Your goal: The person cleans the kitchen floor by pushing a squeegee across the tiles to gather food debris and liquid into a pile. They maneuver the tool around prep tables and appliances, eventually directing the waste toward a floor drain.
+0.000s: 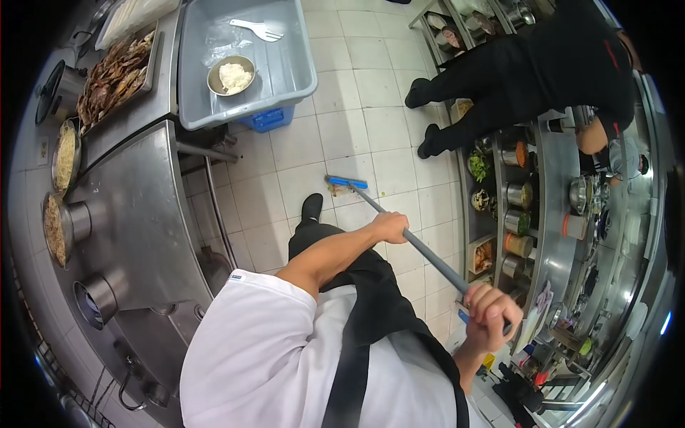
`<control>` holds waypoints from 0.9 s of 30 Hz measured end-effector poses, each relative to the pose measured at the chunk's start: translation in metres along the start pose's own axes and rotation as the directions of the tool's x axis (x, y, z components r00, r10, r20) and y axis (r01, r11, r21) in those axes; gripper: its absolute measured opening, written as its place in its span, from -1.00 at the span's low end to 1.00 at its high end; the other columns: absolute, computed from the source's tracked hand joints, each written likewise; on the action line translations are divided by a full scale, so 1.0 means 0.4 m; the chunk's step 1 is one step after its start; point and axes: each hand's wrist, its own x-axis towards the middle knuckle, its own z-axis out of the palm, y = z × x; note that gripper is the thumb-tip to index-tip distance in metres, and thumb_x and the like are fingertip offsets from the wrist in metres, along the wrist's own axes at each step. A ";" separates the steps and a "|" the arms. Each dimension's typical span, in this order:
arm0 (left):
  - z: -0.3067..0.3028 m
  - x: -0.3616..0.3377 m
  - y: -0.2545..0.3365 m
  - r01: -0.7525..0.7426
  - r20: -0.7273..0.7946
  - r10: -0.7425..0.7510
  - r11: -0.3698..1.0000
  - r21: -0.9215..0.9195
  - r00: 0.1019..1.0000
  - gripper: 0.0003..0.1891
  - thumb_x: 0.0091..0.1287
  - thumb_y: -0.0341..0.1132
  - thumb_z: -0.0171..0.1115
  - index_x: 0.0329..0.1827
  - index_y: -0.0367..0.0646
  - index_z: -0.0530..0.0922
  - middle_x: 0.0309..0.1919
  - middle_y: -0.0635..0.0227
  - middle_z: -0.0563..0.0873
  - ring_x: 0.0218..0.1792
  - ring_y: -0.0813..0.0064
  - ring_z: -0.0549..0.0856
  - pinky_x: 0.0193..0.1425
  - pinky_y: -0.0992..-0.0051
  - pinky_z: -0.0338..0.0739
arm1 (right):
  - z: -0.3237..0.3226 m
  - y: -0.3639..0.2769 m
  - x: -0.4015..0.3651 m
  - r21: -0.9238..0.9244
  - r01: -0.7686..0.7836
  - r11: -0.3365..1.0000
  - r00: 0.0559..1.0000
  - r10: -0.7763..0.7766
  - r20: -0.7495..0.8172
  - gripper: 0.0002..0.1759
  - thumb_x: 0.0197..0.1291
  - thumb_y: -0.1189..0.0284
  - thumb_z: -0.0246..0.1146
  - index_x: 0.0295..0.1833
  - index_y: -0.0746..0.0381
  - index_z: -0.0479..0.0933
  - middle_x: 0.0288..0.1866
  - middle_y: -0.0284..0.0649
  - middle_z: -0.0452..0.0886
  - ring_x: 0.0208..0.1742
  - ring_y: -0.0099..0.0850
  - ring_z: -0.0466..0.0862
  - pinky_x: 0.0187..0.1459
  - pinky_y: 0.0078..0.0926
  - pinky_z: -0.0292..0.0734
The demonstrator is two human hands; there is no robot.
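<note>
A long grey broom handle (437, 262) runs diagonally across the view, down to a blue broom head (347, 182) on the tiled floor. Food scraps (341, 190) lie against the bristles. My left hand (390, 227) is closed round the middle of the handle. Near the handle's upper end, my right hand (492, 314) grips it with curled fingers. One of my black shoes (312, 208) is on the floor close to the broom head.
A grey tub (311, 71) holding a bowl and a white utensil stands ahead. Steel counters (135, 214) line the left. Along the right are shelves (499, 187) of food containers. A person in black (514, 78) stands at the upper right.
</note>
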 end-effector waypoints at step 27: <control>0.373 -0.002 0.140 -0.170 -0.704 -0.058 0.953 -0.250 0.708 -0.76 0.26 -0.25 0.44 -0.28 -0.12 0.52 -0.23 0.19 0.62 -0.16 0.06 0.66 -0.07 0.16 0.54 | -0.299 0.191 -0.255 0.216 0.234 0.948 0.944 -0.275 0.185 -0.65 0.39 0.55 0.19 -0.47 0.25 0.24 -0.65 -0.32 0.28 -0.62 -0.50 0.23 -0.47 -0.39 0.23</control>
